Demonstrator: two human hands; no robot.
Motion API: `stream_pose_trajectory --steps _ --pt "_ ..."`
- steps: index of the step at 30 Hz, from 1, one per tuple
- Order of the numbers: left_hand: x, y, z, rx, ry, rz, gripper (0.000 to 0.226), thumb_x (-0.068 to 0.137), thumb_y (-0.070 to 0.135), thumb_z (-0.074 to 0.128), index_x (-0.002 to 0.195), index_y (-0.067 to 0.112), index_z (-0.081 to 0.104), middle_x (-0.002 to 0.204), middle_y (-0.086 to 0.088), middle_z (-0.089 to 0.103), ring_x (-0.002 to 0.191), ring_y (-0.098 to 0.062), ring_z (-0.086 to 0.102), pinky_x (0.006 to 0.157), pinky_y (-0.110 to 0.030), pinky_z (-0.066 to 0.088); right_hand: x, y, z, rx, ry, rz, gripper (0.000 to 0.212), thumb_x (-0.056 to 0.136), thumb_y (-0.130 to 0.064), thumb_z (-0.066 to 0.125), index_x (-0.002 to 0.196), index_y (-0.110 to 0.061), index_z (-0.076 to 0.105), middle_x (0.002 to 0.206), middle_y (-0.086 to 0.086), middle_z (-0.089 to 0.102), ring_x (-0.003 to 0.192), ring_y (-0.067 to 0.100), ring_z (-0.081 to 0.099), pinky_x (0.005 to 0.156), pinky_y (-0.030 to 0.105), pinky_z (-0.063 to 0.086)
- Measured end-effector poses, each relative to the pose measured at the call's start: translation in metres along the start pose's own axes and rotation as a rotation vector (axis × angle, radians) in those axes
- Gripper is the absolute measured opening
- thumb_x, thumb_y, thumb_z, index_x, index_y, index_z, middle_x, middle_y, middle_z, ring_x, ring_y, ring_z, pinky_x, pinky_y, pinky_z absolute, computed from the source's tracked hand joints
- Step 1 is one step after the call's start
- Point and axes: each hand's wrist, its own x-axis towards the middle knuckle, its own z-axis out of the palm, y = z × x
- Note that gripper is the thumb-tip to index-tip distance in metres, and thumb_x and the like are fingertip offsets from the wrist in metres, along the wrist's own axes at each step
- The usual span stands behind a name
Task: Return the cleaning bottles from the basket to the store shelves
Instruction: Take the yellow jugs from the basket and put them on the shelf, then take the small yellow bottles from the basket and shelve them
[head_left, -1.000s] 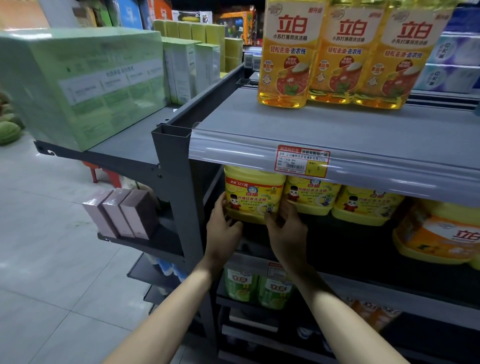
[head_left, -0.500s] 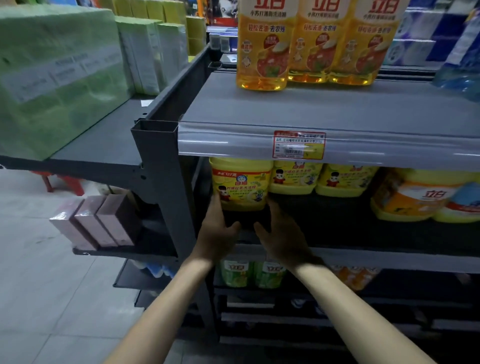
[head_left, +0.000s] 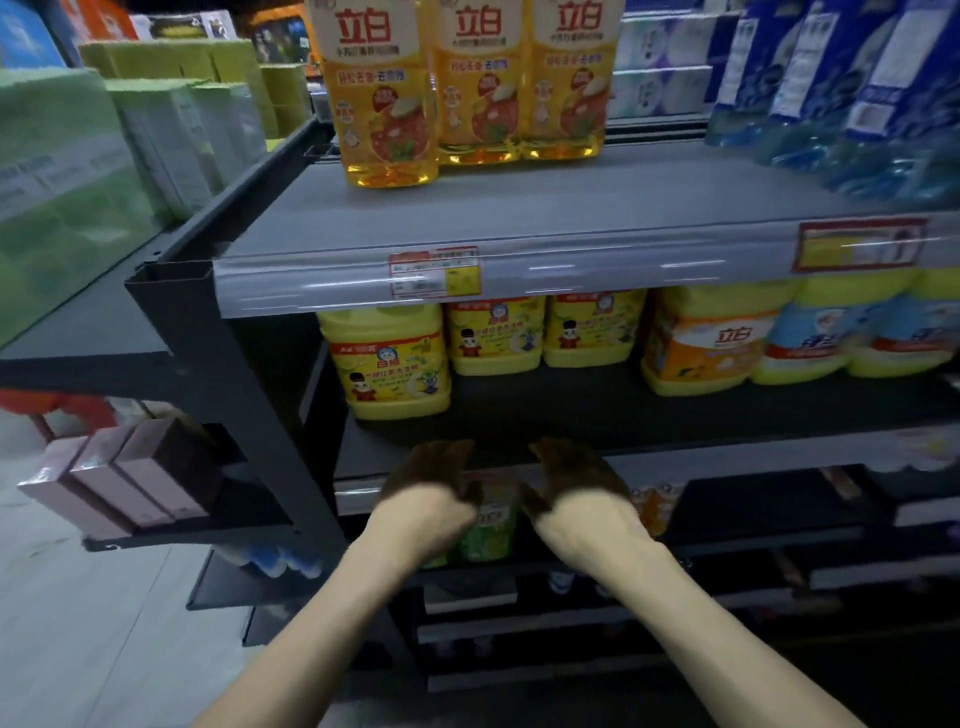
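both hands hang low in the middle of the view, in front of the lip of the middle shelf (head_left: 649, 415). the left hand (head_left: 426, 488) and the right hand (head_left: 576, 488) sit side by side with a gap between them, palms turned toward each other, fingers loosely extended into the shelf's shadow. neither has hold of anything. the fingertips are dark and blurred, so i cannot tell whether they brush the shelf edge.

the yellow bottle (head_left: 392, 358) stands upright at the left end of the middle shelf, at about 11 o'clock from the left hand and clear of both hands. it sits nearer the front than the two matching yellow bottles (head_left: 496, 335) at its 2 o'clock. at its 3 o'clock along the same shelf stands an orange-labelled bottle (head_left: 701, 343).

on the top shelf (head_left: 571, 208), at 12 o'clock, three amber bottles (head_left: 478, 88) stand in a row, with blue bottles (head_left: 831, 78) at 2 o'clock. a red price tag (head_left: 434, 273) sits in that shelf's front strip. green bottles (head_left: 491, 530) show between the wrists, on the shelf below. pale green boxes (head_left: 62, 182) lie at 10 o'clock and mauve boxes (head_left: 124, 478) at 9 o'clock.
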Motion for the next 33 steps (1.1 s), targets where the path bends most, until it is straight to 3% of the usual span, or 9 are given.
stream_pose_trajectory --steps 2,5,10,12,15,18,20,28,33 --pt "-0.004 0.029 0.013 0.055 -0.036 0.007 0.050 0.100 0.038 0.057 0.148 0.024 0.055 0.148 -0.008 0.058 0.128 -0.028 0.059 0.103 -0.033 0.049 -0.017 0.026 -0.008 -0.011 0.053 0.013 0.066 0.105 -0.052 0.046 0.164 -0.025 0.030 0.169 0.002 0.034 0.151 0.027 0.037 0.120 0.036 0.032" --pt "-0.007 0.081 0.033 0.117 -0.137 0.025 0.030 0.101 0.034 0.055 0.121 0.013 0.064 0.122 -0.013 0.069 0.108 -0.031 0.066 0.081 -0.032 0.046 -0.042 0.071 -0.023 -0.021 0.083 0.090 0.056 0.101 -0.047 0.051 0.151 -0.024 0.046 0.150 0.006 0.054 0.130 0.031 0.056 0.103 0.036 0.046" --pt "-0.001 0.178 0.078 0.159 -0.151 0.112 0.026 0.096 0.040 0.052 0.096 0.015 0.060 0.111 -0.013 0.073 0.102 -0.036 0.070 0.079 -0.035 0.055 -0.080 0.158 -0.037 -0.065 -0.018 0.179 0.042 0.102 -0.047 0.047 0.114 -0.012 0.065 0.120 0.014 0.069 0.110 0.037 0.065 0.090 0.041 0.050" --pt "0.000 0.217 0.099 0.166 -0.181 0.157 0.020 0.098 0.036 0.054 0.089 0.018 0.055 0.109 -0.012 0.074 0.099 -0.036 0.071 0.074 -0.034 0.050 -0.092 0.194 -0.034 -0.072 0.007 0.203 0.043 0.102 -0.050 0.044 0.115 -0.014 0.064 0.120 0.012 0.069 0.112 0.035 0.064 0.093 0.042 0.049" --pt "0.007 0.265 0.134 0.170 -0.229 0.241 0.015 0.099 0.034 0.055 0.097 0.021 0.062 0.111 -0.010 0.075 0.099 -0.034 0.072 0.075 -0.035 0.052 -0.110 0.244 -0.028 -0.058 0.040 0.255 0.049 0.103 -0.052 0.044 0.133 -0.016 0.059 0.129 0.010 0.066 0.122 0.032 0.059 0.101 0.043 0.046" --pt "0.016 0.305 0.170 0.171 -0.298 0.299 0.035 0.098 0.041 0.055 0.128 0.026 0.065 0.124 -0.007 0.074 0.109 -0.032 0.071 0.082 -0.037 0.057 -0.132 0.292 -0.022 -0.029 0.074 0.325 0.049 0.102 -0.052 0.046 0.135 -0.018 0.058 0.130 0.005 0.065 0.124 0.029 0.057 0.101 0.042 0.045" --pt "0.022 0.331 0.191 0.186 -0.354 0.344 0.042 0.097 0.045 0.056 0.136 0.028 0.062 0.128 -0.008 0.072 0.113 -0.033 0.070 0.088 -0.040 0.060 -0.146 0.322 -0.020 0.000 0.093 0.382 0.046 0.101 -0.052 0.048 0.133 -0.020 0.058 0.130 0.003 0.065 0.125 0.027 0.057 0.101 0.040 0.046" --pt "0.053 0.434 0.284 0.267 -0.563 0.487 0.048 0.103 0.040 0.051 0.145 0.018 0.057 0.140 -0.013 0.065 0.127 -0.033 0.064 0.104 -0.039 0.053 -0.189 0.428 -0.016 0.066 0.083 0.660 0.051 0.100 -0.049 0.048 0.141 -0.020 0.056 0.140 0.001 0.063 0.130 0.026 0.057 0.103 0.040 0.046" --pt "0.079 0.498 0.332 0.258 -0.684 0.614 0.047 0.100 0.028 0.051 0.145 0.015 0.055 0.129 -0.015 0.069 0.113 -0.033 0.069 0.092 -0.039 0.058 -0.204 0.487 -0.021 0.038 0.024 0.860 0.053 0.103 -0.052 0.045 0.143 -0.018 0.053 0.138 0.004 0.063 0.129 0.028 0.057 0.104 0.042 0.046"
